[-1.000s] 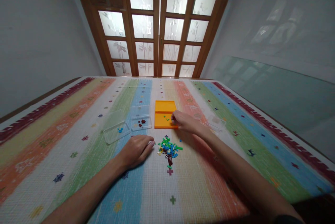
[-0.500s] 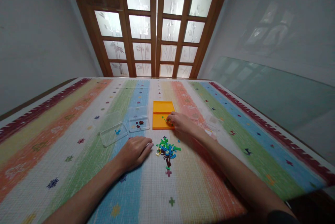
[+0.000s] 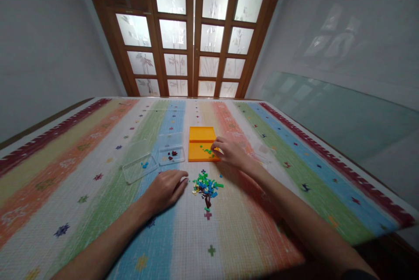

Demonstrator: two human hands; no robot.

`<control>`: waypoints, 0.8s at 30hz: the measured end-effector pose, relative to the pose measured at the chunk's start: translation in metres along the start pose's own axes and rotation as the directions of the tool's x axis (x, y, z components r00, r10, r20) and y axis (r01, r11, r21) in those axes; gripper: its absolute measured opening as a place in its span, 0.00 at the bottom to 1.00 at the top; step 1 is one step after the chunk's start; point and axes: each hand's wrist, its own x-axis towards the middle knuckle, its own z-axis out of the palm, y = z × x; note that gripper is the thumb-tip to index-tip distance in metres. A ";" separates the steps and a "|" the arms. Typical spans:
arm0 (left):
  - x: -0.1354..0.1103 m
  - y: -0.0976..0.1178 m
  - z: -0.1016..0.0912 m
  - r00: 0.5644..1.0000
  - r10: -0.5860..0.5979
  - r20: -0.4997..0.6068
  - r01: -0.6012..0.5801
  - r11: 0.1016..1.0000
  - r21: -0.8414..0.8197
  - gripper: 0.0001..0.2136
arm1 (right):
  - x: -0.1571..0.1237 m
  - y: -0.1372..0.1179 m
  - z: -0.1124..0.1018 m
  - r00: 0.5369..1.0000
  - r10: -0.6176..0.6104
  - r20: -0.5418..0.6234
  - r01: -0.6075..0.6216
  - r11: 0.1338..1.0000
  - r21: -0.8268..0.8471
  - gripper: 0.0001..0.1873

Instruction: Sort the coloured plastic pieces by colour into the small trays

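Observation:
My right hand (image 3: 231, 152) is over the right edge of the orange tray (image 3: 202, 134), thumb and fingers apart. Small green building bricks (image 3: 207, 151) lie in the tray's near section, some just by its fingertips. My left hand (image 3: 168, 188) rests on the cloth left of a mixed brick pile (image 3: 207, 186), fingers loosely bent, with a gap between thumb and forefinger. I make out no brick in it. The pile has green, blue, brown and pale pieces.
A clear plastic box (image 3: 159, 162) with dark brown bricks stands left of the tray. Farther left, another clear box (image 3: 131, 179) holds a few blue bricks. Clear plastic (image 3: 262, 149) lies beyond my right hand on the striped tablecloth (image 3: 242, 214). Wooden glazed doors (image 3: 193, 31) stand behind.
My right hand has drawn slightly up and its fingers have parted, showing more green bricks in the orange tray. My left hand stays by the pile. The whole view has shifted slightly.

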 end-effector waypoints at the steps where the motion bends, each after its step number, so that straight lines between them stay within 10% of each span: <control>1: 0.000 0.000 0.000 1.000 -0.002 -0.003 0.002 1.000 0.001 0.09 | -0.001 -0.001 0.000 1.000 0.010 -0.005 -0.010 1.000 -0.011 0.07; 9: 0.000 0.001 -0.002 1.000 -0.024 0.000 0.024 0.999 -0.023 0.09 | -0.015 -0.005 -0.005 0.999 -0.046 -0.022 0.049 0.986 0.160 0.07; 15: 0.001 0.001 -0.002 1.000 -0.009 -0.012 0.009 1.000 0.002 0.09 | -0.048 -0.028 -0.008 0.956 -0.207 0.206 0.104 0.900 0.424 0.07; 24: 0.003 0.003 -0.004 1.000 -0.012 0.001 0.012 1.000 -0.004 0.09 | -0.061 -0.039 0.004 0.948 -0.212 0.237 0.105 0.912 0.398 0.06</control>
